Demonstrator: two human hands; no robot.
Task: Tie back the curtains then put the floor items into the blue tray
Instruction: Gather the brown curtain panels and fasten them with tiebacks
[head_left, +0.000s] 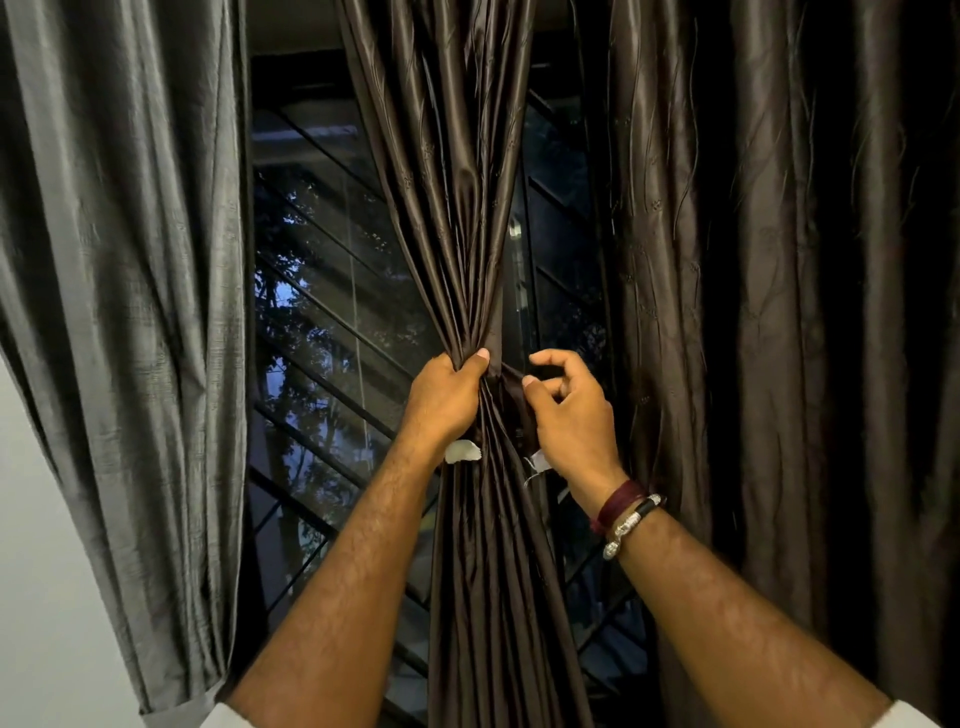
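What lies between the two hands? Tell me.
In the head view, the gathered brown curtain and its dark tie-back strap lie between the left hand, gripping the bunch, and the right hand, pinching the strap.

The scene was dim, lit from the viewer's side. Sheen ran along the folds of the dark brown satin curtain, the far right fell into deep shadow, faint blue dusk showed through the barred window, and wide-angle distortion bowed the edges.

Bare forearms, white sleeve edges; right wrist: maroon thread band, black bracelet (silver ends).
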